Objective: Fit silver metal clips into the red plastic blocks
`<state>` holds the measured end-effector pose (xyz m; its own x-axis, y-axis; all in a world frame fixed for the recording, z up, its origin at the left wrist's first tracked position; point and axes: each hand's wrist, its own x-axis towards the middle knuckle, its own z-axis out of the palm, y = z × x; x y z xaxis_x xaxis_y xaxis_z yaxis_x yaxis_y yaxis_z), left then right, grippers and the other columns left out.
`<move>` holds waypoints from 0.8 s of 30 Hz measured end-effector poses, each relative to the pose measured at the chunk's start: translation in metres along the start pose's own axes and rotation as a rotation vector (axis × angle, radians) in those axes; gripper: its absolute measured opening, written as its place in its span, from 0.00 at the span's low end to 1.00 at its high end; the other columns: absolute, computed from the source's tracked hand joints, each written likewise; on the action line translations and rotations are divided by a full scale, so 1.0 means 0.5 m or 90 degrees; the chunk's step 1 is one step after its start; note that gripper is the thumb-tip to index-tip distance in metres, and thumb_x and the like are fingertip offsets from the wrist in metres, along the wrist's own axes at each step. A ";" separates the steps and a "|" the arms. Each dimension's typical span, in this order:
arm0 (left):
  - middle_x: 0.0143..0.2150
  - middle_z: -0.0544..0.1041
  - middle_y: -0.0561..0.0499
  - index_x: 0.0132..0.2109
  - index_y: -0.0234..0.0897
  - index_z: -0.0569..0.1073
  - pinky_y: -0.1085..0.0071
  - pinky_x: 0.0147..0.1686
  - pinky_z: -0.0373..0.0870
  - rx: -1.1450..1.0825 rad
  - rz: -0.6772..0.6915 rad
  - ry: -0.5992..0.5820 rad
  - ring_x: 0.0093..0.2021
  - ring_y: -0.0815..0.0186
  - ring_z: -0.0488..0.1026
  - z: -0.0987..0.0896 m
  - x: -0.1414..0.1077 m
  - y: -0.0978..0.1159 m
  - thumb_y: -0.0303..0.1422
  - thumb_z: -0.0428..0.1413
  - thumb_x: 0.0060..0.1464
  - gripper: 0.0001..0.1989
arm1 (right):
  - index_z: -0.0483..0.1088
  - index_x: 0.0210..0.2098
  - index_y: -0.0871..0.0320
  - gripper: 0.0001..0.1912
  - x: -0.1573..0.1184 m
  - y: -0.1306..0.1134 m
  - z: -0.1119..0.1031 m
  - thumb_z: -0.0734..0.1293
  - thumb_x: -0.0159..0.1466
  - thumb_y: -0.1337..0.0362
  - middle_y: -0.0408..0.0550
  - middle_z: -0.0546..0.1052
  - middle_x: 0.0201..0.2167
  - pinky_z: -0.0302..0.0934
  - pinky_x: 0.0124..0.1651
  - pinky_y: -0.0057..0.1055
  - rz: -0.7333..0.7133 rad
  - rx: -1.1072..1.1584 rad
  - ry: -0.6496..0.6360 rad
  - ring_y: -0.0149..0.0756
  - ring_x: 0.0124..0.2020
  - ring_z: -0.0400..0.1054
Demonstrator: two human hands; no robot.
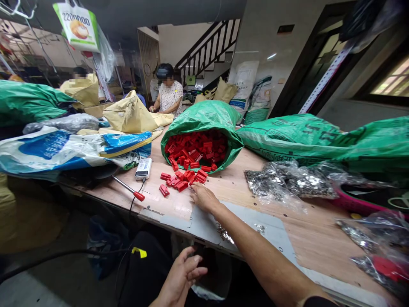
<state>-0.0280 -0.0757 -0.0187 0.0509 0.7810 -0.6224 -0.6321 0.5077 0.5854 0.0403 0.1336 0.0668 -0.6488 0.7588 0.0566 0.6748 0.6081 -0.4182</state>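
My right hand [204,197] reaches over the table with its fingers stretched forward. Its fingertips are at the near edge of a pile of small red plastic pieces [182,186]; I cannot tell whether they touch one. Behind the pile a green woven sack [204,115] lies on its side, its mouth towards me and full of the same pieces. Low in front of the table edge is my left hand [183,275], palm turned inward, fingers apart and nothing in it. Small shiny metal parts [224,233] lie partly hidden behind my right forearm, on a grey sheet [275,232].
Clear bags of metal parts [306,182] and a pink container [354,202] stand right. Left are a white power bank [143,169] with a cable, a red-tipped rod [138,195] and a blue-and-white sack [38,149]. A person [169,91] sits across the table.
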 end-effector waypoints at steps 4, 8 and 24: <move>0.44 0.78 0.41 0.46 0.32 0.73 0.68 0.41 0.68 -0.064 0.018 -0.092 0.36 0.63 0.78 0.017 -0.031 0.027 0.41 0.59 0.52 0.18 | 0.69 0.52 0.58 0.16 -0.098 -0.021 -0.040 0.62 0.65 0.65 0.52 0.70 0.55 0.57 0.57 0.32 -0.052 0.068 0.006 0.38 0.54 0.65; 0.41 0.79 0.44 0.48 0.35 0.73 0.67 0.34 0.73 -0.205 -0.022 -0.194 0.37 0.60 0.78 0.032 -0.057 0.049 0.47 0.53 0.56 0.21 | 0.71 0.50 0.55 0.14 -0.236 -0.059 -0.087 0.62 0.66 0.63 0.48 0.76 0.48 0.61 0.52 0.30 -0.179 0.313 -0.124 0.35 0.48 0.69; 0.47 0.78 0.43 0.45 0.36 0.70 0.66 0.41 0.74 -0.035 -0.015 -0.202 0.41 0.60 0.78 0.047 -0.084 0.026 0.29 0.62 0.50 0.15 | 0.72 0.39 0.57 0.09 -0.436 0.143 -0.097 0.62 0.62 0.63 0.48 0.78 0.38 0.62 0.45 0.34 0.264 0.134 0.217 0.39 0.40 0.71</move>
<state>-0.0201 -0.0931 0.0272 0.2991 0.8481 -0.4373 -0.6686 0.5133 0.5381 0.2467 0.0230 0.0685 -0.1719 0.9773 0.1236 0.7413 0.2110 -0.6372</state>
